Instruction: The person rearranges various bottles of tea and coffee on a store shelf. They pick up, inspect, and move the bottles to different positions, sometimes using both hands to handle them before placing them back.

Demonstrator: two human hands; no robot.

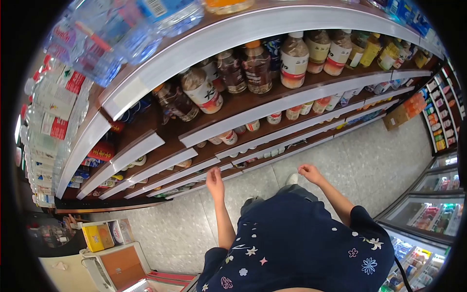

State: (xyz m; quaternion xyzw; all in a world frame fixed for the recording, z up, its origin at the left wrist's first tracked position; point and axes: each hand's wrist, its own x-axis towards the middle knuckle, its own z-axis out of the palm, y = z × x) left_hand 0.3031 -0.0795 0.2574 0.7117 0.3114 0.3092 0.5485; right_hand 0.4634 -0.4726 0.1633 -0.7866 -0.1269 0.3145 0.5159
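Note:
My left hand [214,181] hangs in front of the lower shelves with its fingers bent together; whether it holds anything small cannot be made out. To the right, my right hand [310,173] is held above the floor near my white shoe [292,179], its fingers curled inward. Neither hand touches the shelves. Ahead of them, a bottle with a white and red label [294,63] stands on the upper brown shelf, beside dark drink bottles [257,68]. Small cups [274,118] line the shelf below.
Large clear water bottles [56,104] stand at the left end of the shelving. A cardboard box [396,118] is on the tiled floor [350,155] at the right. Glass-doored coolers [433,211] are at the lower right, and a yellow box [97,237] is at the lower left.

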